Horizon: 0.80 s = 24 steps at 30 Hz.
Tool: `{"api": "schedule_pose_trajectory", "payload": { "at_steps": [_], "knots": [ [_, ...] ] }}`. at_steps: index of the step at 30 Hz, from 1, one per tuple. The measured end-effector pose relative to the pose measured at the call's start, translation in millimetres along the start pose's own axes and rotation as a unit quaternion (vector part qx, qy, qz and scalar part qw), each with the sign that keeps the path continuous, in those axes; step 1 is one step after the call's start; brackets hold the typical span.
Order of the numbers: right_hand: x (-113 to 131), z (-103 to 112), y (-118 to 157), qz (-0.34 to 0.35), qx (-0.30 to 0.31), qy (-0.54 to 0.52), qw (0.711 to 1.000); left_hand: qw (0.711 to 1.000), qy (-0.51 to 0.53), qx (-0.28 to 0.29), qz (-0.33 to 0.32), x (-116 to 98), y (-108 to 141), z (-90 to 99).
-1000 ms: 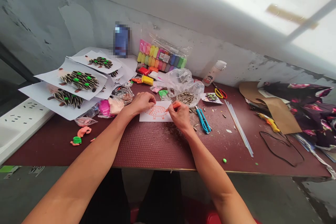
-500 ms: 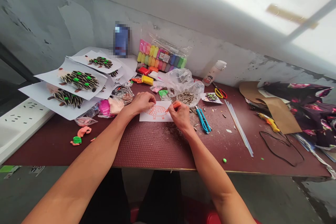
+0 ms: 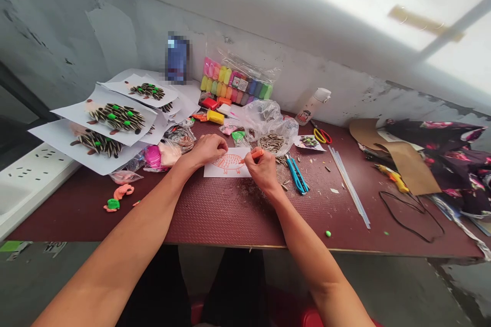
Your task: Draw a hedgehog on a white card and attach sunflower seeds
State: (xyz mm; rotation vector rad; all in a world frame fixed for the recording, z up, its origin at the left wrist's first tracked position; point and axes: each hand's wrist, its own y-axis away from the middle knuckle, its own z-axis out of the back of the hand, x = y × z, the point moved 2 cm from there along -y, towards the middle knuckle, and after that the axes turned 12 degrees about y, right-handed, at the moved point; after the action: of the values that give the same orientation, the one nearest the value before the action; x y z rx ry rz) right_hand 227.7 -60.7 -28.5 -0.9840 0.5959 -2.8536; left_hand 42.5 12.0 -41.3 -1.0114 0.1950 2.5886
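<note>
A small white sheet of paper (image 3: 209, 171) lies on the table with an orange drawing (image 3: 230, 163) on it: an oval body filled with short strokes and small feet. My left hand (image 3: 210, 149) is closed at the sheet's upper left, thumb and fingers pressed together on its edge. Between the fingers of my right hand (image 3: 264, 167) is an orange marker (image 3: 258, 153), its tip at the drawing's right end. My right hand covers the sheet's right side. Just behind it, a clear plastic bag (image 3: 264, 115) holds striped sunflower seeds (image 3: 271, 142).
Paper sheets with seed hedgehogs (image 3: 118, 117) are stacked at left beside a power strip (image 3: 42, 163). A blue utility knife (image 3: 297, 176), scissors (image 3: 322, 135), glue sticks (image 3: 350, 186) and a yellow glue gun (image 3: 397, 180) lie at right. Coloured clay packs (image 3: 238, 82) and a white bottle (image 3: 312, 107) stand behind.
The marker has tilted slightly in my right hand, which stays at the drawing's right end. My left hand has not visibly moved.
</note>
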Motion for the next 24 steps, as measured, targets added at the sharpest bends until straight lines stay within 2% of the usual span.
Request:
{"api": "schedule_pose_trajectory", "payload": {
  "at_steps": [10,24],
  "knots": [
    [5.1,-6.9,7.0,0.040,0.058,-0.030,0.997,1.000,0.000,0.002,-0.004,-1.0,0.1,-0.5],
    [7.7,-9.6,9.0,0.043,0.067,-0.016,0.997,1.000,-0.004,0.004,-0.002,-1.6,0.7,-0.4]
  ]
}}
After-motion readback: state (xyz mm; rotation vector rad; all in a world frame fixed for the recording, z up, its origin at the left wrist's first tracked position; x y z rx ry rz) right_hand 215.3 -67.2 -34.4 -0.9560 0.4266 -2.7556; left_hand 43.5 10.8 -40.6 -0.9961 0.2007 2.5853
